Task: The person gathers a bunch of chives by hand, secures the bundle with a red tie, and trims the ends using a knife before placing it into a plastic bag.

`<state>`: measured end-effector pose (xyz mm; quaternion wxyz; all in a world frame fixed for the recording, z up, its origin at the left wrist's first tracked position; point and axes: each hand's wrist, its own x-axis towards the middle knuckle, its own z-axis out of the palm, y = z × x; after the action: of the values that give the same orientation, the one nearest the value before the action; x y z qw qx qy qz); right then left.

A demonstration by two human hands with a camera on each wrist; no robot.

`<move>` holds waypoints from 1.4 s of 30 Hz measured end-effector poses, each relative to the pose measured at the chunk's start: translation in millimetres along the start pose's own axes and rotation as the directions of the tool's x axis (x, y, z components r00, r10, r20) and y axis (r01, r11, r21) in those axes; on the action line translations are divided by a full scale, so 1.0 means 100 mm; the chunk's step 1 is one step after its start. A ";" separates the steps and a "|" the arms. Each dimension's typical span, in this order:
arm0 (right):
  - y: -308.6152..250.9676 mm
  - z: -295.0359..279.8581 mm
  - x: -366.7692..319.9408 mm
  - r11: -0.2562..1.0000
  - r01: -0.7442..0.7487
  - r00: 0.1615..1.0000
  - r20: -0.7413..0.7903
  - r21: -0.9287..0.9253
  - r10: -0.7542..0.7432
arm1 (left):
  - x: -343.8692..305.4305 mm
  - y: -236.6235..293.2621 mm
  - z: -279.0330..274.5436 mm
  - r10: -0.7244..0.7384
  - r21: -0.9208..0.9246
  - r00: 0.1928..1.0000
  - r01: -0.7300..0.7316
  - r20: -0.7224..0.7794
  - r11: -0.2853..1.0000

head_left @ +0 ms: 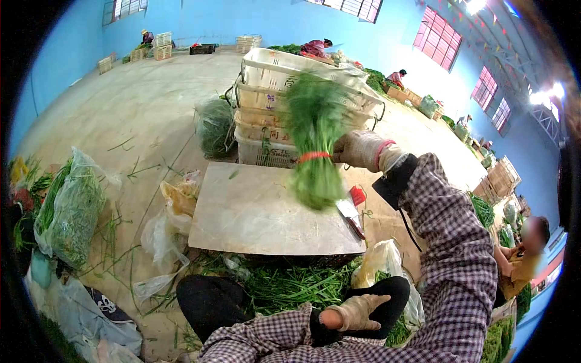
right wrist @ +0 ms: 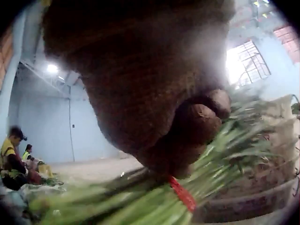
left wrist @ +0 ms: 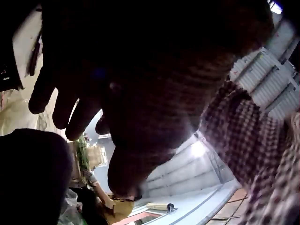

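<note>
My gloved right hand [head_left: 361, 151] grips a bundle of long leafy greens [head_left: 313, 118], tied with a red band [head_left: 314, 156]. The bundle, blurred, hangs upright above the board [head_left: 254, 209], leaves up and stems down, in front of the stacked crates. In the right wrist view, curled fingers [right wrist: 199, 124] hold the bundle [right wrist: 225, 164] near the red band. My gloved left hand [head_left: 358, 311] lies over my right knee with its fingers extended, holding nothing. In the left wrist view that hand [left wrist: 136, 93] is dark, fingers spread. A knife [head_left: 350, 216] lies at the board's right edge.
White plastic crates [head_left: 266, 151] stand stacked behind the board. Loose greens [head_left: 296, 287] lie between my knees. A bagged bunch of greens [head_left: 72, 212] stands at left, near plastic bags [head_left: 163, 236]. Another person [head_left: 520, 260] sits at right; several more work farther back.
</note>
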<state>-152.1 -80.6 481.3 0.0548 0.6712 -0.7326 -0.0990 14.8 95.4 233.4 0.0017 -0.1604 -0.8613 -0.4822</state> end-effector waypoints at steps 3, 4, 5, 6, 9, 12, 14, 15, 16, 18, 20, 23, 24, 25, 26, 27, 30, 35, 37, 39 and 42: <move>0.09 0.00 0.01 0.957 0.022 1.000 0.000 -0.288 -0.022 | -0.13 0.19 -0.17 0.083 -0.132 0.997 -0.083 -0.008 0.988; 0.07 -0.02 0.02 0.917 0.009 1.000 -0.016 -0.398 -0.016 | -0.26 0.28 -0.25 0.170 -0.245 0.979 -0.192 -0.110 0.950; 0.02 -0.04 0.03 0.885 0.032 0.999 -0.003 -0.465 -0.038 | -0.38 0.39 -0.42 0.175 -0.314 0.968 -0.225 -0.180 0.922; -0.06 -0.04 0.04 0.848 0.056 0.998 0.013 -0.527 -0.058 | -0.50 0.43 -0.56 0.173 -0.380 0.953 -0.260 -0.248 0.888; -0.27 0.00 -0.08 0.785 0.170 0.985 0.100 -0.596 -0.138 | -0.84 0.38 -1.01 -0.016 -0.101 0.374 -0.208 -0.927 0.973; -0.46 0.06 -0.31 0.795 0.178 0.974 -0.010 -0.580 -0.226 | -0.82 -0.38 -1.36 -0.098 -0.100 -0.031 0.075 -0.995 0.992; -0.53 0.21 -0.40 0.815 0.163 0.921 -0.211 -0.556 -0.328 | -0.57 -0.90 -1.44 -0.002 -0.006 0.102 -0.040 -0.995 0.999; -0.68 0.18 -0.50 0.835 0.128 0.916 -0.258 -0.534 -0.306 | -0.53 -0.99 -1.53 0.030 0.018 0.297 -0.044 -0.954 0.999; -0.90 0.05 -0.65 0.856 0.091 0.910 -0.307 -0.509 -0.279 | -0.49 -0.86 -1.59 0.050 -0.076 0.284 -0.416 -0.958 0.906; -0.90 0.03 -0.69 0.945 0.128 0.813 -0.514 -0.300 -0.274 | -0.50 -0.49 -1.74 -0.027 -0.189 0.262 -0.618 -0.965 0.763; -0.96 -0.03 -0.68 0.976 0.193 0.689 -0.694 -0.101 -0.208 | -0.72 -0.18 -2.05 0.095 0.058 0.122 -0.279 -0.988 0.959; -1.06 0.35 -0.36 0.856 0.407 0.545 -0.837 0.320 0.054 | -1.20 0.33 -2.64 0.448 0.463 0.122 0.279 -0.886 0.841; -1.22 0.60 -0.11 0.577 0.576 0.565 -0.793 0.578 0.230 | -1.29 0.47 -2.81 0.479 0.527 0.223 0.311 -0.849 0.791; -1.38 0.86 0.14 0.196 0.717 0.565 -0.722 0.669 0.399 | -1.28 0.62 -2.94 0.360 0.420 0.366 0.098 -0.858 0.902; -1.45 0.96 0.16 0.016 0.350 0.848 -0.324 0.937 0.418 | -1.27 0.52 -3.06 0.288 0.392 0.450 0.156 -0.845 0.907; -1.56 1.04 0.15 0.256 0.261 0.786 -0.359 0.931 0.504 | -1.25 0.38 -3.18 0.216 0.373 0.523 0.216 -0.824 0.902; -1.77 1.91 0.57 -0.441 0.178 0.921 0.009 0.880 0.389 | -0.92 0.19 -3.21 -0.309 0.423 0.691 0.671 -0.653 0.609; -1.66 3.26 0.50 -0.781 -0.051 0.951 0.269 0.623 0.153 | -0.52 -1.34 -2.90 -0.642 0.480 0.643 0.756 -0.417 0.445; -1.49 3.72 0.47 -0.677 -0.148 0.925 0.342 0.721 0.162 | -0.39 -2.07 -2.70 -0.672 0.488 0.629 0.761 -0.391 0.428; -1.03 3.83 0.17 0.027 -0.294 0.955 0.292 0.955 0.051 | -0.28 -2.46 -2.46 -0.654 0.608 0.656 0.708 -0.377 0.360; -0.12 3.91 -0.33 0.459 -0.385 0.897 0.207 0.801 0.392 | -0.19 -2.24 -2.48 -0.708 0.607 0.637 0.703 -0.307 0.370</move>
<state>-221.2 -20.4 99.1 -0.2422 0.4326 -0.8244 0.2731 -66.7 -224.4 177.3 -0.1480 0.2335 -0.9573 -0.0845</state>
